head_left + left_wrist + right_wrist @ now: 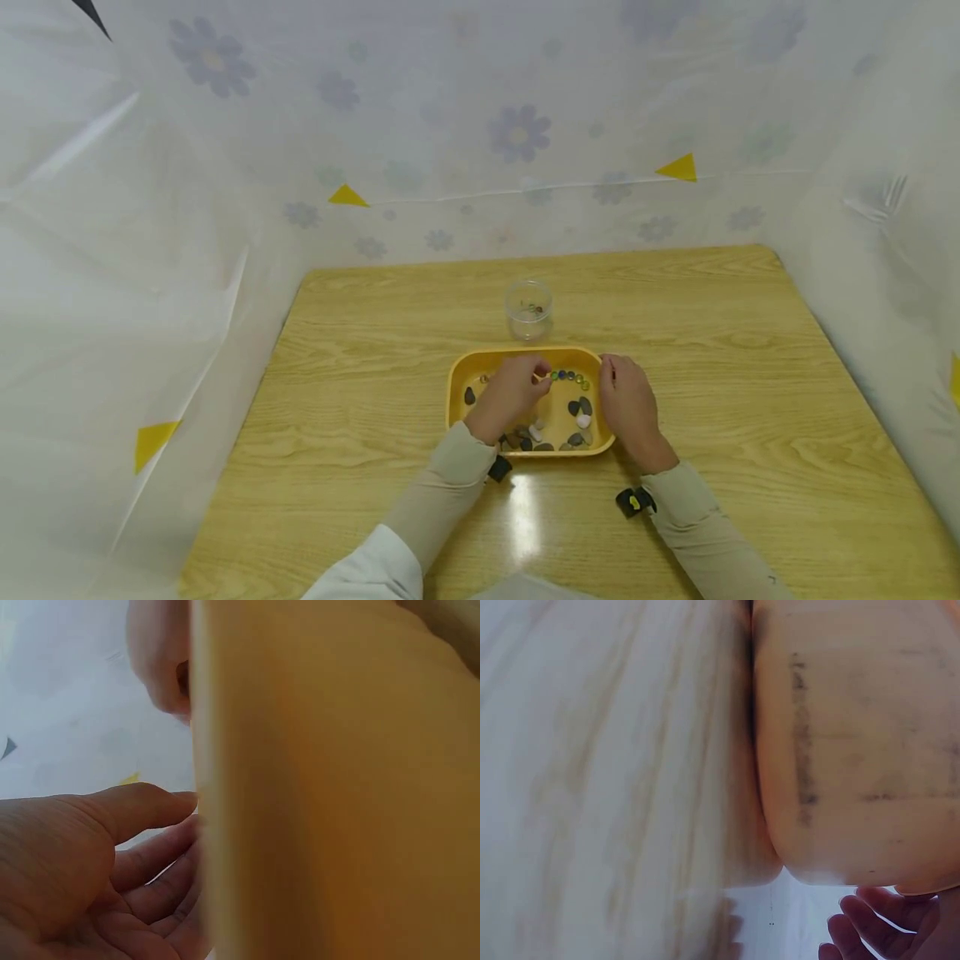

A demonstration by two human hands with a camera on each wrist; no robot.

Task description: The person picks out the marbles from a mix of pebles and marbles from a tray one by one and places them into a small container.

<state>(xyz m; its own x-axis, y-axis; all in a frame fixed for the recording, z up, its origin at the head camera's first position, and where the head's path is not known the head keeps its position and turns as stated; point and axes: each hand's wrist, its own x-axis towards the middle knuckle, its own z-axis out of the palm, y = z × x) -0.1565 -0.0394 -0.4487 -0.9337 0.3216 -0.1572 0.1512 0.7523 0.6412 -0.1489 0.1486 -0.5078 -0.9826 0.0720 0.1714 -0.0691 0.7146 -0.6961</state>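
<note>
– The left hand (513,387)?
– Wrist over the tray (555,408), thumb and finger bent toward each other beside the beads (571,376) along its far side; whether it pinches one, I cannot tell
– And the right hand (628,404)?
– On the tray's right rim, fingers pointing down outside; how firmly it grasps, I cannot tell
– Stones (584,422)?
– In the tray, near and right; the cup (528,327) stands behind it

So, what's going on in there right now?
A person's left hand is over a yellow plastic tray, close to a curved line of glass beads; whether it pinches one isn't clear. The right hand holds the tray's right rim. Pebbles lie inside, and a clear jar stands behind the tray.
</note>
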